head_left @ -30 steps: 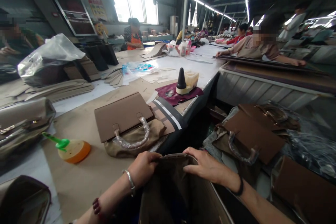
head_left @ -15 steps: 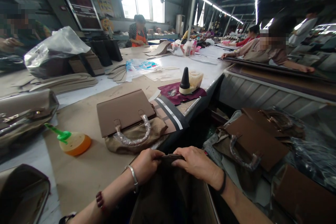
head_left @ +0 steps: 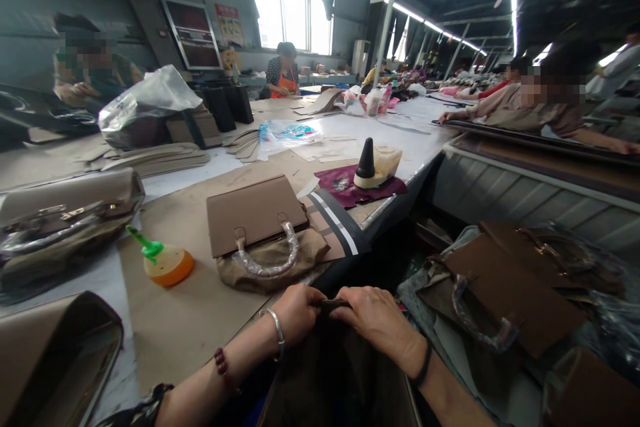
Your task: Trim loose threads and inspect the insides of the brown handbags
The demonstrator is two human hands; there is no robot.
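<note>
Low in the middle of the head view, a dark brown piece of bag lining hangs over my lap. My left hand pinches its upper edge between thumb and fingers. Close beside it, my right hand grips the same edge, with a short stretch of folded rim showing between the two. On the table just ahead lies a taupe handbag with a plastic-wrapped handle. To its left stands a squat bottle of orange liquid with a green spout.
A cream container with a black cone rests on maroon cloth. More handbags lie on the table's left and in a pile at right. A plastic bag stands farther back. Co-workers sit around the tables.
The view has turned a little left, so the table's things sit farther right. My hands have drawn slightly closer together along the edge and keep their hold.
</note>
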